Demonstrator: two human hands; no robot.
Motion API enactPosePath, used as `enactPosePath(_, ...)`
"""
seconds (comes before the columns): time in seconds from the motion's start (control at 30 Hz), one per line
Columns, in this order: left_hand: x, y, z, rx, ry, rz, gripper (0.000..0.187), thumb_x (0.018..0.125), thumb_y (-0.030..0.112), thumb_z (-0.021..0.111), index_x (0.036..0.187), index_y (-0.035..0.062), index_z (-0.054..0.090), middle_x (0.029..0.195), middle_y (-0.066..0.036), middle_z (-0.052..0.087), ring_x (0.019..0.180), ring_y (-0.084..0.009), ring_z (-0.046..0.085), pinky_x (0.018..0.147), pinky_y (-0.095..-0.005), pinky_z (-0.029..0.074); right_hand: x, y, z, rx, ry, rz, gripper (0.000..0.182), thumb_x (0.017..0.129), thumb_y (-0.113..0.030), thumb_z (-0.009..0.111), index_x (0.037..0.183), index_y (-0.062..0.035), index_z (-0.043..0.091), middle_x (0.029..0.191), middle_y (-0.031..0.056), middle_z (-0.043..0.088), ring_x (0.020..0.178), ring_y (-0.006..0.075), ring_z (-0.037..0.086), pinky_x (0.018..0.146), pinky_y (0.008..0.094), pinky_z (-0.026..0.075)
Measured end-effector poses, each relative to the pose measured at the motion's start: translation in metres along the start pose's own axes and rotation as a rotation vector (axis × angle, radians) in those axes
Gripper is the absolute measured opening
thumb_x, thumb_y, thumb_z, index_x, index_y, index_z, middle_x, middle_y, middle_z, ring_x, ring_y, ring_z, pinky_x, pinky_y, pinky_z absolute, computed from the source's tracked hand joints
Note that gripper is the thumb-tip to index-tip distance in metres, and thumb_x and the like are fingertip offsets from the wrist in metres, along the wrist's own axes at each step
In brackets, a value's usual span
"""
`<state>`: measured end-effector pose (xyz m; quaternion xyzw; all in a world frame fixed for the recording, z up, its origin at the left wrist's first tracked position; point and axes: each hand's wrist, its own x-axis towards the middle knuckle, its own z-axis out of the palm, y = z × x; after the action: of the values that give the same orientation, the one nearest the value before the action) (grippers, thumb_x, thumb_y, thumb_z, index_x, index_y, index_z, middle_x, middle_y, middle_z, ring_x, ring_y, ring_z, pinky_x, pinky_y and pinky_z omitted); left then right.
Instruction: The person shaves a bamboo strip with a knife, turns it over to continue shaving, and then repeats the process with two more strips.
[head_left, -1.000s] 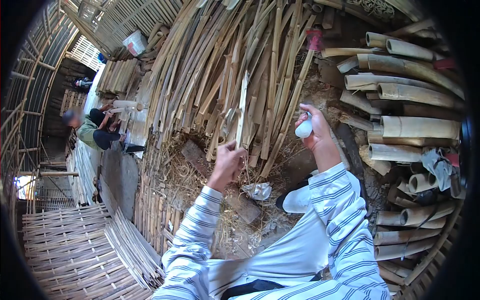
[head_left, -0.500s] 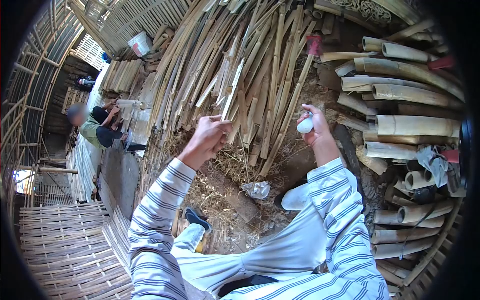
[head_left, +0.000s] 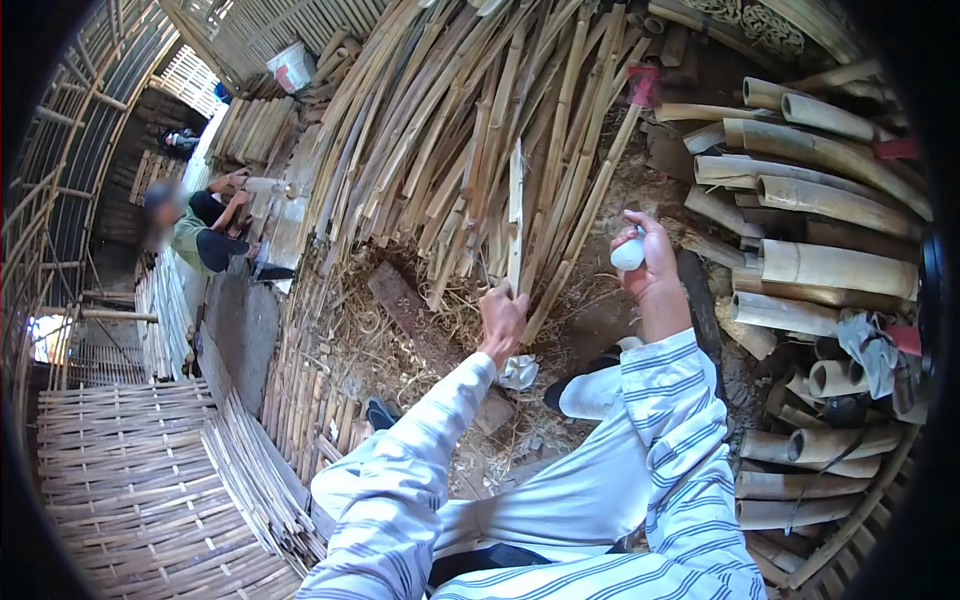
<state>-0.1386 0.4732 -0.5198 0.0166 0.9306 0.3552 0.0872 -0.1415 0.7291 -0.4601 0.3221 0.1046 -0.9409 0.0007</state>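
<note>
My left hand [head_left: 505, 318] is closed on the near end of a pale split bamboo strip [head_left: 516, 215], which points away from me over a pile of split bamboo [head_left: 440, 130]. In my right hand [head_left: 652, 262], the fingers are wrapped round a white object with a smooth, rounded end [head_left: 628, 254]; the rest of it is hidden in the fist. That hand is raised to the right of the strip, apart from it. Beneath both hands, curly shavings [head_left: 450, 345] cover the ground around a dark wooden block [head_left: 395, 295].
Cut bamboo poles [head_left: 835, 260] are stacked along the right. A woven bamboo mat [head_left: 130, 470] and thin strips [head_left: 260, 485] lie at lower left. Another person [head_left: 205, 235] works at the left, near a white bucket [head_left: 291, 68]. Crumpled white plastic [head_left: 518, 372] lies between my feet.
My left hand has moved right and nearer to my body, and the bamboo strip has moved right with it, now pointing more straight ahead. My right hand keeps its grip on the white object.
</note>
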Motion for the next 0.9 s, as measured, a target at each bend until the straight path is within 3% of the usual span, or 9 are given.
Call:
enactPosePath(0.13, 0.045, -0.043, 0.03, 0.037, 0.131, 0.041, 0.019, 0.079, 0.009, 0.06, 0.09, -0.0066, 0.061, 0.066, -0.017, 0.063, 0.06, -0.0217, 0.063, 0.056, -0.0376, 0.051, -0.019, -0.004, 0.001, -0.023, -0.048, 0.006, 0.014, 0.087, -0.009, 0.06, 0.079, -0.0124, 0.048, 0.058, -0.003, 0.048, 0.05, 0.0072, 0.049, 0.05, 0.024, 0.048)
enactPosePath(0.3, 0.092, -0.037, 0.044, 0.098, 0.118, 0.007, 0.021, 0.077, 0.012, 0.06, 0.089, -0.0047, 0.055, 0.074, -0.027, 0.061, 0.069, -0.0405, 0.063, 0.064, -0.044, 0.048, -0.017, 0.004, 0.011, -0.048, 0.0, -0.03, 0.014, 0.087, -0.009, 0.06, 0.078, -0.0124, 0.049, 0.058, -0.0029, 0.048, 0.05, 0.0078, 0.048, 0.05, 0.0243, 0.047)
enactPosePath(0.4, 0.132, -0.034, 0.048, 0.096, 0.15, 0.073, 0.021, 0.078, 0.011, 0.058, 0.093, -0.0042, 0.054, 0.076, -0.029, 0.06, 0.074, -0.0455, 0.061, 0.067, -0.0476, 0.047, -0.01, 0.003, 0.017, -0.05, 0.005, -0.018, 0.015, 0.086, -0.01, 0.061, 0.079, -0.0128, 0.049, 0.059, -0.004, 0.048, 0.05, 0.0063, 0.048, 0.05, 0.0229, 0.046)
enactPosePath(0.43, 0.147, -0.039, 0.05, 0.138, 0.118, 0.059, 0.025, 0.081, 0.017, 0.06, 0.092, -0.0044, 0.054, 0.081, -0.028, 0.062, 0.08, -0.0452, 0.061, 0.07, -0.0513, 0.051, -0.008, 0.003, 0.018, -0.042, 0.013, 0.0, 0.015, 0.086, -0.01, 0.061, 0.079, -0.0129, 0.049, 0.059, -0.0042, 0.048, 0.051, 0.0058, 0.048, 0.05, 0.0226, 0.046)
enactPosePath(0.53, 0.165, -0.049, 0.059, 0.235, -0.048, 0.015, 0.036, 0.082, 0.025, 0.064, 0.103, -0.0033, 0.056, 0.087, -0.026, 0.064, 0.083, -0.0448, 0.062, 0.075, -0.0509, 0.05, 0.004, 0.006, 0.019, -0.042, 0.041, 0.032, 0.015, 0.086, -0.009, 0.062, 0.079, -0.0134, 0.049, 0.06, -0.005, 0.049, 0.052, 0.004, 0.049, 0.05, 0.022, 0.046)
enactPosePath(0.57, 0.166, -0.032, 0.051, 0.486, -0.201, -0.016, 0.052, 0.081, 0.037, 0.068, 0.112, -0.0032, 0.054, 0.102, -0.025, 0.062, 0.097, -0.0435, 0.06, 0.084, -0.0492, 0.048, 0.009, 0.008, 0.021, -0.034, 0.052, 0.048, 0.015, 0.085, -0.009, 0.062, 0.079, -0.0135, 0.049, 0.06, -0.005, 0.049, 0.052, 0.0039, 0.049, 0.05, 0.022, 0.046)
enactPosePath(0.67, 0.173, 0.009, 0.028, 0.509, 0.321, 0.311, 0.061, 0.079, 0.04, 0.073, 0.113, -0.0069, 0.053, 0.11, -0.029, 0.06, 0.104, -0.0391, 0.06, 0.089, -0.047, 0.047, 0.02, 0.015, 0.028, -0.046, 0.063, 0.053, 0.015, 0.084, -0.008, 0.062, 0.081, -0.0139, 0.048, 0.06, -0.0047, 0.048, 0.052, 0.0041, 0.049, 0.05, 0.0219, 0.046)
enactPosePath(0.77, 0.217, 0.019, -0.002, 0.508, 0.498, 0.231, 0.059, 0.081, 0.039, 0.072, 0.114, -0.005, 0.051, 0.121, -0.027, 0.053, 0.116, -0.0402, 0.051, 0.092, -0.0467, 0.046, 0.02, 0.025, 0.037, -0.099, 0.075, 0.012, 0.017, 0.084, -0.008, 0.062, 0.082, -0.0141, 0.047, 0.061, -0.0047, 0.047, 0.052, 0.0045, 0.049, 0.049, 0.0229, 0.046)
enactPosePath(0.9, 0.269, -0.041, -0.005, 0.202, 0.074, 0.012, 0.054, 0.082, 0.034, 0.072, 0.113, -0.0063, 0.054, 0.118, -0.028, 0.055, 0.113, -0.0419, 0.053, 0.093, -0.0452, 0.045, 0.02, 0.031, 0.04, -0.123, 0.023, 0.059, 0.016, 0.085, -0.008, 0.062, 0.077, -0.012, 0.048, 0.061, -0.0061, 0.048, 0.053, 0.0028, 0.051, 0.049, 0.0211, 0.045)
